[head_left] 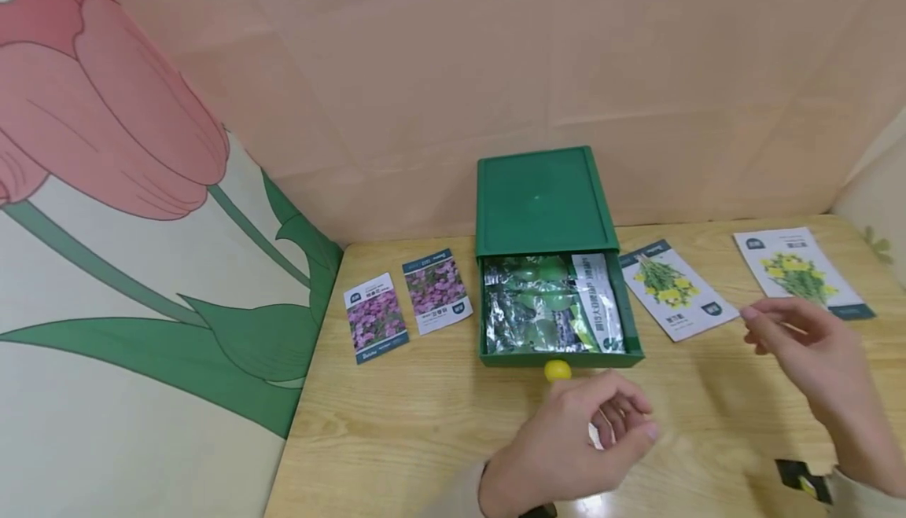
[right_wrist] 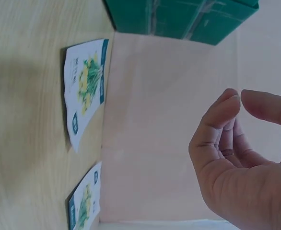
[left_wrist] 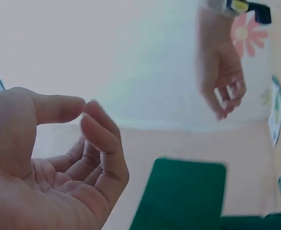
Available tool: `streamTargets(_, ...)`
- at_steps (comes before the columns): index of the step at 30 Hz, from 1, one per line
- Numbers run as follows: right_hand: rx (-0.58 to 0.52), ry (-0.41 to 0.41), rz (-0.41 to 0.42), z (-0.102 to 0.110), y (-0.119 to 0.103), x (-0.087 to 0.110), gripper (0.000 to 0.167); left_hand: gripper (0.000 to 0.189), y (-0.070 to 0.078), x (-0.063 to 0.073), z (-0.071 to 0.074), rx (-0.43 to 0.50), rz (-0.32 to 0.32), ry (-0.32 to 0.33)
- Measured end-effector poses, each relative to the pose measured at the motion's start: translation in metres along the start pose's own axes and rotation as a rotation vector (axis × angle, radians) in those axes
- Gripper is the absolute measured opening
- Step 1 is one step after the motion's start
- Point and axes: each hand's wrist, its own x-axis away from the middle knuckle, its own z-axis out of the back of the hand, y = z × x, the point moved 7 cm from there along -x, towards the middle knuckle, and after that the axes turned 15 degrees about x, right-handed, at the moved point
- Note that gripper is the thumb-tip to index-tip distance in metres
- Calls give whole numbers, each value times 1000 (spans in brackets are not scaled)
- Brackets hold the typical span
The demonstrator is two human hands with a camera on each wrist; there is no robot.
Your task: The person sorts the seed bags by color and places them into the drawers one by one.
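Note:
A green box [head_left: 541, 203] has its drawer [head_left: 602, 361] pulled out toward me, a round yellow knob [head_left: 557, 370] on the drawer front. Inside lie shiny plastic packets [head_left: 534, 306] with green pictures and a white label strip. My left hand [head_left: 566, 439] hovers just in front of the knob, fingers loosely bent and holding nothing. Off to the right, my right hand [head_left: 814, 353] hangs over the table near two white seed packets with yellow flowers, one nearer the box [head_left: 675, 290] and one farther right [head_left: 793, 266]. Its thumb and index finger come close together with nothing between them.
Left of the box lie two seed packets with purple flowers, an outer packet [head_left: 375, 317] and an inner packet [head_left: 436, 294]. A pinkish cloth wall [head_left: 396, 93] rises behind the wooden table [head_left: 396, 431]. A tulip-patterned wall [head_left: 141, 282] borders the left side.

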Motion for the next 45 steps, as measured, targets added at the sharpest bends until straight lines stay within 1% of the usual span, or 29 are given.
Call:
streamTargets(3,-10,19,-15,2,8,1,7,12,-10,-2,-13,-23,72,-73)
streamTargets(4,-17,24,-19,3,10,2,8,13,-13,-2,-17,-39,80,-95)
streamTargets(6,-18,31,-15,4,13,2,9,15,-20,-3,-25,-54,116,-139)
streamTargets(8,-19,36,-14,6,15,2,10,17,-29,-3,-32,-65,145,-170)
streamTargets(11,-20,35,-23,7,20,2,11,21,-43,-6,-41,-83,180,-198)
streamTargets(14,-17,22,-36,6,25,0,10,25,-56,-9,-48,-132,205,-208)
streamTargets(17,-4,-3,-38,3,32,-3,8,30,-69,-13,-53,-175,228,-220)
streamTargets(18,4,-16,-36,2,34,-5,8,32,-72,-15,-54,-186,226,-222)
streamTargets(20,36,-44,-26,-1,38,-9,7,36,-80,-19,-54,-194,230,-219)
streamTargets(21,48,-58,-22,-3,39,-12,10,38,-84,-20,-53,-194,238,-213)
streamTargets(22,68,-75,-18,-5,41,-15,15,40,-87,-22,-53,-192,244,-204)
streamTargets(24,133,-105,-11,-8,45,-21,33,43,-95,-25,-52,-193,266,-180)
streamTargets(26,192,-121,-10,-12,48,-28,51,46,-102,-28,-51,-207,283,-159)
streamTargets(28,248,-129,-13,-15,52,-34,63,49,-108,-30,-51,-226,300,-148)
streamTargets(30,277,-123,-10,-18,55,-40,66,51,-115,-31,-53,-247,317,-148)
streamTargets(31,286,-122,-10,-19,56,-43,67,53,-118,-31,-53,-242,328,-146)
streamTargets(34,302,-126,-10,-23,61,-52,70,54,-128,-32,-54,-205,377,-124)
streamTargets(37,333,-133,-6,-27,68,-60,72,53,-135,-35,-55,-148,417,-90)
streamTargets(42,429,-160,26,-34,77,-71,76,51,-142,-40,-56,-139,433,-70)
streamTargets(45,486,-185,45,-37,78,-76,79,51,-146,-42,-57,-137,438,-58)
